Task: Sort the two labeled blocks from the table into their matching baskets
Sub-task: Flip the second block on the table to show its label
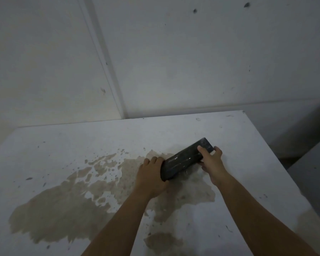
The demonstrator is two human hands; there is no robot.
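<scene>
Both the left hand [151, 174] and right hand [211, 161] grip 1 dark block [185, 160] near the tabletop's [63, 148] far right corner; no baskets show, so sorting seems barely begun.

**A stained white table in a dim, bare corner**

We look down on a white, speckled flat table top [63, 145] marked by a broad tan-brown blotchy stain [67, 206] spreading over its near left and middle. Behind it we see a pale grey-white panelled wall [192, 52] with a slanting vertical seam [107, 61] and a few small dark marks [195, 10]. Past the table's right edge lies a shadowed grey floor area [303, 130]. We find the light low and even.
</scene>
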